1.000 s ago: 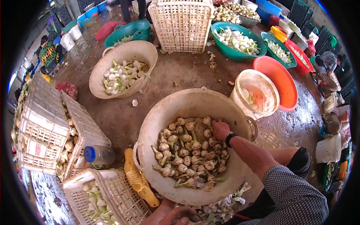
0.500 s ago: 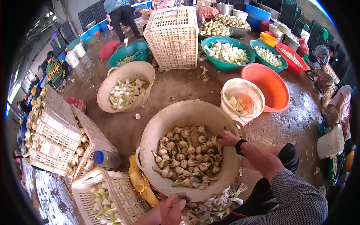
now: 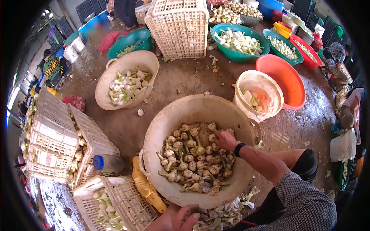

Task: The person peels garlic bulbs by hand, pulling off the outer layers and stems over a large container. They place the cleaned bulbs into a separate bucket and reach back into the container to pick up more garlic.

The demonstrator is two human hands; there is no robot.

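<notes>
A large pale basin [image 3: 175, 115] stands in front of me, with many soil-stained garlic bulbs [image 3: 192, 165] piled in its bottom, some with short green stems. My right hand [image 3: 227, 140], with a black band on the wrist, reaches into the right side of the pile, its fingers closed round a garlic bulb that is mostly hidden. Below the basin's near rim, my left hand [image 3: 185, 218] is closed, thumb against fingers; what it holds, if anything, I cannot make out. Garlic peelings and stalks [image 3: 227, 213] lie under the near rim.
A yellow shoe [image 3: 146, 184], a blue-capped jar [image 3: 110, 163] and a crate of peeled garlic [image 3: 131, 198] sit at left. Beyond are a white bucket [image 3: 258, 92], a red basin [image 3: 281, 81], a pale tub [image 3: 127, 77] and a tall crate [image 3: 177, 30]. Other people work around the edges.
My right hand has moved left and upward, from the basin's right wall onto the bulbs. My left hand has shifted slightly right and down. The view has tilted a little.
</notes>
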